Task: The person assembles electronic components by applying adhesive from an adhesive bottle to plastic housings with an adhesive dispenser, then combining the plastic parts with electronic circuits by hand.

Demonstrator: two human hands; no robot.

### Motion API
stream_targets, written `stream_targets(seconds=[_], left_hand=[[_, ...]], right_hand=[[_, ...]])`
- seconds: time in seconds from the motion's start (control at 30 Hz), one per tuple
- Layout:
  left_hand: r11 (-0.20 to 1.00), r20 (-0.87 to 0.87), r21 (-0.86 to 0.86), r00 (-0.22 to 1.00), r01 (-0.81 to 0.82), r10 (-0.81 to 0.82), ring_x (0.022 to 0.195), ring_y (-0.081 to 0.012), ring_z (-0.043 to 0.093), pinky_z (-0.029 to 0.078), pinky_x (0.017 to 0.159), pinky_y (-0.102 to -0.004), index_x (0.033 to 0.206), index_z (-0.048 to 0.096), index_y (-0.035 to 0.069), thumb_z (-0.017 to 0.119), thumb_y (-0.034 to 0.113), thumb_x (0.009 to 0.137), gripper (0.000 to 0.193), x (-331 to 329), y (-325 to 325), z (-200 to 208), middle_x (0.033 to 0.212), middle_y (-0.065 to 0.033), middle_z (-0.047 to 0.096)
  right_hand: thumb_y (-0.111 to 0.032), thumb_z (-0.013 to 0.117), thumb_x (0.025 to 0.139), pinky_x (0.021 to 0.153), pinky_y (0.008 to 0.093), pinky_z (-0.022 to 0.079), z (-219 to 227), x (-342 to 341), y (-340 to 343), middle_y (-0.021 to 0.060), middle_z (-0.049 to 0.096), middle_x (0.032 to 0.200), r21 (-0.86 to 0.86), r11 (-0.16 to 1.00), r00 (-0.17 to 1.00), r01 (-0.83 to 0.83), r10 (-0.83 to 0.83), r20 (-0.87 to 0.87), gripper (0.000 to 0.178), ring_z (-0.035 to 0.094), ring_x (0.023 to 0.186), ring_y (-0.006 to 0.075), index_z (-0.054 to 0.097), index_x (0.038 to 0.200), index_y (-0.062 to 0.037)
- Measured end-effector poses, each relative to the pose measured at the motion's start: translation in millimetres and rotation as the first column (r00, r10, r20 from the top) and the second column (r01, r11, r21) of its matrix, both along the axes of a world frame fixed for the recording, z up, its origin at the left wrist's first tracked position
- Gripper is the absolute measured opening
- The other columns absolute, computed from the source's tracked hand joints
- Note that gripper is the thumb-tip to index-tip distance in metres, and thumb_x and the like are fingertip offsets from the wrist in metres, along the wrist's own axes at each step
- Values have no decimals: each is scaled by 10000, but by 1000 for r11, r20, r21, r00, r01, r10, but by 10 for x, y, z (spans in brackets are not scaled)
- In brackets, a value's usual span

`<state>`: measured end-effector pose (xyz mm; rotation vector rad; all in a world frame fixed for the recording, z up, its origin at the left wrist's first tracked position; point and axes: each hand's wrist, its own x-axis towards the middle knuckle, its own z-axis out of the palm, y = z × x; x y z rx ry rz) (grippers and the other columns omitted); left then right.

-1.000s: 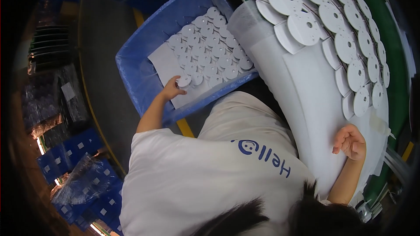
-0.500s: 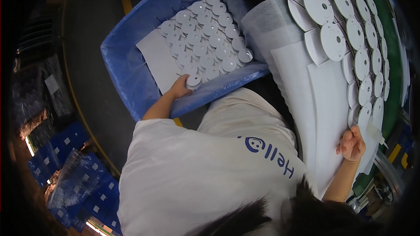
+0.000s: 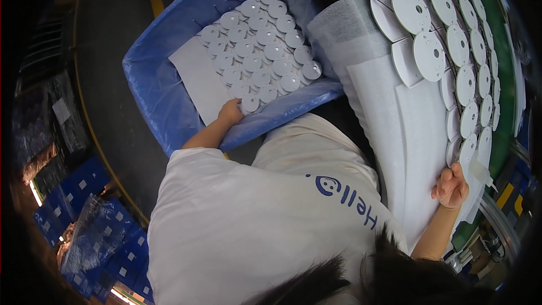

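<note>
My left hand point(image 3: 230, 112) reaches into a blue tub point(image 3: 148, 87) lined with thin blue plastic. Its fingers meet the edge of a white disc point(image 3: 250, 103) at the near corner of a layer of overlapping discs; the fingertips are partly hidden. Under that layer lies a white sheet point(image 3: 189, 68). On the right, my right hand point(image 3: 451, 187) is palm up with loosely curled fingers and nothing visible in it. Its fingertips are close to the near end of rows of larger-looking white discs point(image 3: 429, 55), each with a central hole, laid over flat white pieces.
White foam sheets point(image 3: 389, 135) hang along the edge of a green work surface point(image 3: 504, 73). Dark thin wires stick out from the discs. Blue boxes point(image 3: 73, 186) and clear plastic wrap point(image 3: 93, 237) stand at the lower left, beyond a dark floor point(image 3: 113, 107) with a yellow line.
The view has shifted slightly, so the tub sits a little further left. My left hand stays at the corner disc, showing slightly more of it. My right hand hardly changes.
</note>
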<state>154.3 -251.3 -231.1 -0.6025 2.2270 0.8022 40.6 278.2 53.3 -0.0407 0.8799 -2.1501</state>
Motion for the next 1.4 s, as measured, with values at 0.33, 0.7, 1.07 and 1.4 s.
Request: stream_targets(seconds=[0.33,0.7,1.07,1.4], left_hand=[[846,242,32,826,-532,510,647,-251,553,440,572,-350,786,554,-16,542,122,647,196,27,-132,-460,750,-143,583],[564,494,106,536,-819,685,526,-173,514,382,433,-299,776,560,27,541,167,711,155,-35,-118,-318,686,-86,575],[739,452,124,700,-663,552,500,-151,509,369,428,-346,752,515,70,534,96,718,47,36,-170,-410,669,-51,557],[766,438,124,728,-630,527,495,-160,522,372,450,-371,811,522,87,464,86,717,111,-11,-149,-282,689,-63,558]], right_hand=[[-177,415,823,679,437,463,9,5,-17,194,468,914,-4,1000,1000,6,-6,-21,441,542,729,248,266,1201,-7],[-179,412,821,684,446,461,13,4,-28,199,467,918,-11,1000,1000,22,-22,-5,440,543,729,255,271,1199,-1],[-182,418,819,673,447,463,4,-8,-21,197,468,912,-12,1000,1000,14,-14,-6,439,539,711,251,277,1194,-2],[-182,419,819,672,459,458,-6,9,24,197,462,926,-14,999,999,35,-35,8,455,528,715,261,261,1205,-3]])
